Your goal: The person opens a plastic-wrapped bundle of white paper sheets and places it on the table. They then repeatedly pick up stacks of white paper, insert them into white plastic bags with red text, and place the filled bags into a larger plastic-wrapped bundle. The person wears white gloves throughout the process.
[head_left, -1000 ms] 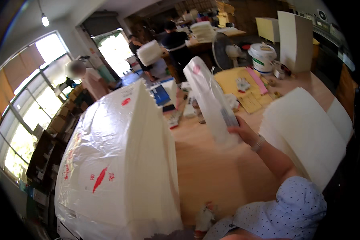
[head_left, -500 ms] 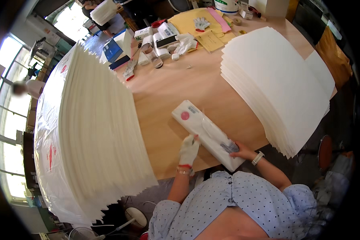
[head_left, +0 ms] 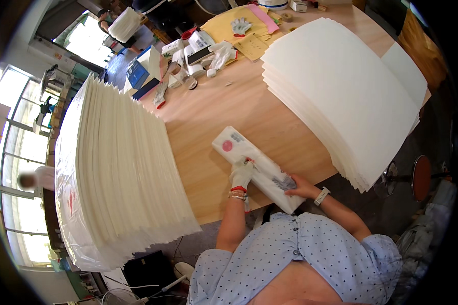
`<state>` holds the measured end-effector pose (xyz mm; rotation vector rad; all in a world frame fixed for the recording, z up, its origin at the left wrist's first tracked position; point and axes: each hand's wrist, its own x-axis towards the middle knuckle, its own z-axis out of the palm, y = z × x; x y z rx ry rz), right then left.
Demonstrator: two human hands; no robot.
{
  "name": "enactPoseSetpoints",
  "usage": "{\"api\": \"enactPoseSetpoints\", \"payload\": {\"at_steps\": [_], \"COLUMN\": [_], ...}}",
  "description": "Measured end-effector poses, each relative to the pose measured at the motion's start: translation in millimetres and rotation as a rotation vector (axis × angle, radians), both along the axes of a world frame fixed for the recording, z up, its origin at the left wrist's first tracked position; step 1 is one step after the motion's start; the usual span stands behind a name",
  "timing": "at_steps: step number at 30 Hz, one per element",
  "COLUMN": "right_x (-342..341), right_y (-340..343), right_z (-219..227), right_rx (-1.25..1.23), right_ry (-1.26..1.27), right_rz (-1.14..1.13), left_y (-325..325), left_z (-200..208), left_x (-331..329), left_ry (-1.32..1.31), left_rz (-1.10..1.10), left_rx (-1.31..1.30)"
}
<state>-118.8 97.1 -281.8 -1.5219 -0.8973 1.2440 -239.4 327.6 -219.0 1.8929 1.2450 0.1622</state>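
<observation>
A long white plastic-wrapped pack (head_left: 262, 165) lies slantwise at the table's near edge, with a round pink sticker and dark printed patches on top. My left hand (head_left: 241, 174), in a white knitted glove with a red cuff, is at its left side. Its fingers are curled over the top, pinching at the wrapper; the fingertips are partly hidden. My bare right hand (head_left: 303, 187), with a pale watch on the wrist, grips the pack's near right end, thumb on top.
To the left rises a tall stack of white sheets (head_left: 122, 168) in clear plastic. Another stack of large white sheets (head_left: 341, 86) lies right. Farther back are a loose glove (head_left: 160, 95), a clear cup (head_left: 182, 76), small packs and yellow papers (head_left: 229, 25). A stool (head_left: 421, 178) stands right.
My left hand has moved from the pack's left edge up onto its top, fingers curling in. My right hand keeps its grip. The whole view has shifted slightly.
</observation>
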Motion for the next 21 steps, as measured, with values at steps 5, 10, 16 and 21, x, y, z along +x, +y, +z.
{"api": "enactPoseSetpoints", "payload": {"at_steps": [5, 10, 16, 21], "right_x": [1.5, 2.2, 5.2, 22.8], "right_y": [-0.2, 0.5, 4.2, 28.7], "right_z": [1.2, -0.3, 20.7, 58.4], "right_rx": [0.012, 0.033, 0.077, -0.004], "right_ry": [-0.022, -0.042, -0.086, -0.364], "right_rz": [0.004, 0.010, 0.045, -0.177], "left_y": [-3.1, -6.9, -7.2, -8.2], "left_z": [-11.0, 0.1, 0.1, -14.8], "left_x": [2.3, 8.4, 8.7, -3.4], "left_ry": [0.073, 0.232, 0.266, -0.111], "left_rz": [-0.025, -0.016, -0.032, 0.164], "left_rx": [0.231, 0.228, 0.142, -0.021]}}
